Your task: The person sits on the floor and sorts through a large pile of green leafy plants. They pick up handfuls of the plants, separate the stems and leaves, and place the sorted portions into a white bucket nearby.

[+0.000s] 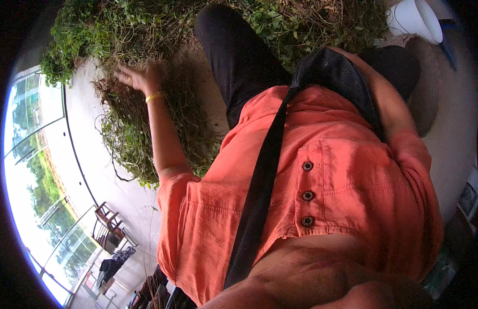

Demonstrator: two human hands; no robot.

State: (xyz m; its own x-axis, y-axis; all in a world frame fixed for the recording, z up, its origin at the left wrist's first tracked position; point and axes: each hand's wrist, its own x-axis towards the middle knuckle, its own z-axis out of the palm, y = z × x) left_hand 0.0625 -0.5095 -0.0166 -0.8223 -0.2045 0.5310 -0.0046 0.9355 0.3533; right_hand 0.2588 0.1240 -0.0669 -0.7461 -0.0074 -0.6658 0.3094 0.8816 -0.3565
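Note:
My left hand [136, 77], with a ring and a yellow bracelet at the wrist, is spread over a heap of uprooted leafy plants [127, 127]. Its fingers are apart; whether they touch the stems is hard to tell. My right forearm reaches past a black mesh bag [331, 71] on a strap across my body, and my right hand is hidden behind the bag and leg. More green plants [273, 27] with tangled stems and roots lie beyond my knees.
A white bucket [411, 21] lies tilted at the upper right. Large windows [42, 154] run along the left side. A chair [105, 218] stands at the lower left, with dark cloth items [111, 266] near it. Pale floor [84, 104] shows beside the plants.

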